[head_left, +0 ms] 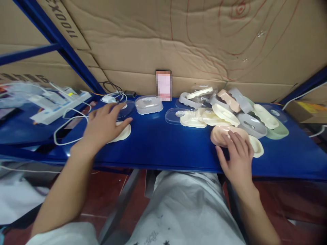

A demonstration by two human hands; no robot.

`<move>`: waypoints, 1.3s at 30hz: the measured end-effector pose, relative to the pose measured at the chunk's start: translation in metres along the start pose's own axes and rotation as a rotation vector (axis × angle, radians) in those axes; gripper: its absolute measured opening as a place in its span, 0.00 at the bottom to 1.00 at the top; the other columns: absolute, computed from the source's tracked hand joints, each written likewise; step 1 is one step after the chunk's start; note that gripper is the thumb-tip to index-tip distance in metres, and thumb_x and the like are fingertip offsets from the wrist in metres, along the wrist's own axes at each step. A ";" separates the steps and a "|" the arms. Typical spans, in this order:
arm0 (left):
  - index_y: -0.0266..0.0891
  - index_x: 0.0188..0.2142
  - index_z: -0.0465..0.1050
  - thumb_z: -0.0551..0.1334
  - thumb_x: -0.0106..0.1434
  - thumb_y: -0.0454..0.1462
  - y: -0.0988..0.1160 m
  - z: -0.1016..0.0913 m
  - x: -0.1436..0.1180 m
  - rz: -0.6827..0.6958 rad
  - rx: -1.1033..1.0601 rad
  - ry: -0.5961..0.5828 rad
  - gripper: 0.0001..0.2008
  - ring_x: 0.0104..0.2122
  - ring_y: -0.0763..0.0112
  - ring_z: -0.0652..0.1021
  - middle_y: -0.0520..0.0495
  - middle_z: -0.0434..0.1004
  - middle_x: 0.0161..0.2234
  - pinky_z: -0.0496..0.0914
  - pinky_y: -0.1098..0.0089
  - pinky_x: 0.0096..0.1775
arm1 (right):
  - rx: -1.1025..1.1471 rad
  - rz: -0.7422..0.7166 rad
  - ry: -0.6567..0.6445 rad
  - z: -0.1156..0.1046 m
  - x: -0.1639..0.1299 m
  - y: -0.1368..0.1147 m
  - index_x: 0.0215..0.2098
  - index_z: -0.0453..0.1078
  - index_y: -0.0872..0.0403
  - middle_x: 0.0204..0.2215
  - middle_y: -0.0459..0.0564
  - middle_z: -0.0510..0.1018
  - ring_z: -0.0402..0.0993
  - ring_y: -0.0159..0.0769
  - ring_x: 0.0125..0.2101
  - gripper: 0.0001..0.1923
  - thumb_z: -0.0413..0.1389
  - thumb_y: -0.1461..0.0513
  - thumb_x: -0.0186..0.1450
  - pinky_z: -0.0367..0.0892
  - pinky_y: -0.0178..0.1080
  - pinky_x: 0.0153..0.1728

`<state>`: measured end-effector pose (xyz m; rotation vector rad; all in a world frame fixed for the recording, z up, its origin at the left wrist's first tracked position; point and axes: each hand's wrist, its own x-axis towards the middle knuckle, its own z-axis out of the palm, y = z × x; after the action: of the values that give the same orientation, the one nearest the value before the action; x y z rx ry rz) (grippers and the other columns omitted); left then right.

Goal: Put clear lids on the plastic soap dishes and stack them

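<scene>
Left hand point(106, 124) flat, fingers spread, pinning cream oval plastic tray point(122, 133) against blue metal table point(158, 143). Right hand point(236, 153) open, fingertips resting on pink oval plastic tray point(220, 133) at pile's 7 o'clock edge, steadying it.

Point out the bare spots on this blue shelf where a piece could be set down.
Bare: the blue shelf between the left hand and right hand, in front of the clear lidded case. Crowded: the pile of soap-dish pieces at right, and the cables at left.
</scene>
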<state>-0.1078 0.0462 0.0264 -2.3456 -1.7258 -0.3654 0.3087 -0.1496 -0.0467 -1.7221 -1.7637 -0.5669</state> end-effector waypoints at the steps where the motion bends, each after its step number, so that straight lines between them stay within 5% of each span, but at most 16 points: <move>1: 0.43 0.73 0.62 0.53 0.78 0.52 -0.012 0.000 -0.018 -0.022 -0.007 -0.017 0.30 0.68 0.39 0.69 0.36 0.68 0.69 0.63 0.37 0.67 | -0.036 0.018 -0.003 0.001 0.000 0.003 0.67 0.70 0.52 0.63 0.61 0.79 0.74 0.58 0.65 0.23 0.59 0.58 0.76 0.56 0.66 0.70; 5: 0.43 0.65 0.71 0.53 0.76 0.52 -0.048 0.016 -0.082 0.048 -0.141 -0.099 0.26 0.66 0.40 0.73 0.35 0.71 0.67 0.69 0.42 0.64 | 0.033 -0.103 -0.048 0.006 -0.001 -0.009 0.61 0.75 0.52 0.53 0.54 0.86 0.83 0.49 0.53 0.16 0.59 0.63 0.76 0.52 0.63 0.71; 9: 0.46 0.55 0.78 0.54 0.77 0.48 -0.038 0.029 -0.109 0.130 -0.295 -0.025 0.18 0.62 0.48 0.78 0.41 0.76 0.63 0.72 0.47 0.62 | 0.273 -0.283 -0.185 0.005 0.001 -0.040 0.64 0.73 0.49 0.55 0.50 0.85 0.82 0.42 0.54 0.19 0.56 0.67 0.77 0.50 0.59 0.73; 14: 0.47 0.51 0.82 0.59 0.79 0.44 0.034 0.028 -0.105 0.392 -0.422 0.044 0.13 0.55 0.55 0.83 0.44 0.82 0.58 0.76 0.54 0.56 | 0.363 -0.326 -0.235 0.008 0.002 -0.050 0.67 0.70 0.49 0.62 0.52 0.81 0.77 0.43 0.62 0.23 0.56 0.67 0.76 0.63 0.50 0.67; 17: 0.46 0.49 0.82 0.60 0.79 0.40 0.080 0.029 -0.104 0.585 -0.430 0.076 0.10 0.50 0.58 0.84 0.44 0.82 0.57 0.77 0.57 0.50 | 0.229 -0.178 -0.176 0.011 -0.001 -0.043 0.65 0.72 0.48 0.64 0.54 0.79 0.74 0.50 0.64 0.19 0.59 0.61 0.76 0.55 0.57 0.70; 19: 0.43 0.51 0.81 0.61 0.79 0.39 0.103 0.031 -0.105 0.661 -0.439 0.124 0.09 0.49 0.58 0.84 0.43 0.84 0.56 0.77 0.58 0.48 | 0.188 -0.100 -0.152 0.011 -0.002 -0.040 0.63 0.74 0.47 0.61 0.52 0.82 0.78 0.48 0.61 0.17 0.58 0.61 0.77 0.51 0.59 0.71; 22: 0.40 0.55 0.78 0.63 0.78 0.39 0.125 0.033 -0.105 0.726 -0.455 0.176 0.11 0.49 0.59 0.85 0.43 0.85 0.55 0.77 0.60 0.48 | 0.217 -0.004 -0.082 0.007 -0.002 -0.039 0.57 0.77 0.46 0.51 0.47 0.87 0.83 0.42 0.52 0.13 0.56 0.64 0.78 0.56 0.53 0.65; 31: 0.41 0.61 0.73 0.63 0.78 0.42 0.141 0.045 -0.093 0.779 -0.529 0.210 0.15 0.52 0.59 0.83 0.42 0.83 0.57 0.75 0.60 0.52 | 0.069 0.000 -0.078 0.012 -0.002 -0.033 0.61 0.74 0.50 0.59 0.54 0.83 0.79 0.48 0.59 0.15 0.57 0.58 0.78 0.57 0.54 0.64; 36: 0.46 0.64 0.70 0.67 0.75 0.40 0.135 0.043 -0.091 0.680 -0.736 0.162 0.20 0.65 0.54 0.74 0.37 0.71 0.66 0.73 0.53 0.63 | 0.145 -0.032 -0.017 0.013 -0.004 -0.036 0.60 0.74 0.50 0.53 0.51 0.86 0.83 0.45 0.52 0.14 0.56 0.62 0.78 0.57 0.55 0.66; 39: 0.47 0.70 0.65 0.69 0.73 0.42 0.135 0.043 -0.090 0.613 -0.775 0.119 0.29 0.71 0.49 0.67 0.35 0.63 0.71 0.69 0.47 0.68 | 0.239 -0.128 -0.086 0.008 -0.003 -0.051 0.62 0.73 0.46 0.54 0.48 0.86 0.82 0.44 0.55 0.16 0.57 0.62 0.78 0.48 0.59 0.72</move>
<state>-0.0009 -0.0621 -0.0460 -3.1057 -0.7855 -1.1752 0.2568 -0.1496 -0.0495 -1.4975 -1.9275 -0.3234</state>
